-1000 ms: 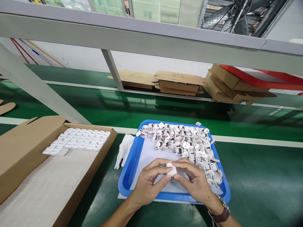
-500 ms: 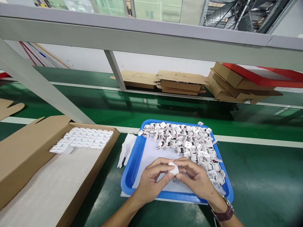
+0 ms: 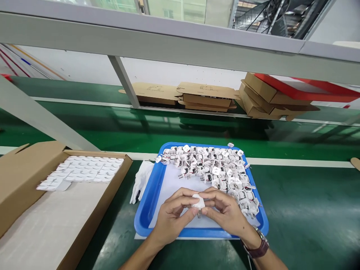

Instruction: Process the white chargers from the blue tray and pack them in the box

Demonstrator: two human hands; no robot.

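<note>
Head view, hands (image 3: 198,215) pinching white plug (image 3: 198,202), blue tray (image 3: 146,219), glove (image 3: 141,180) beside

Both hands (image 3: 197,214) pinch a white plug (image 3: 198,202) over the blue tray (image 3: 146,217).

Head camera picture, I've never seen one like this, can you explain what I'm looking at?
The camera sits on a person's head, looking forward and down at their own bare hands. The left hand and right hand together pinch one small white plug part over a blue tray. The tray's far half is heaped with loose white plug parts. A white glove lies beside it on the green table. On the left, a cardboard box holds neat rows of white pieces.
</note>
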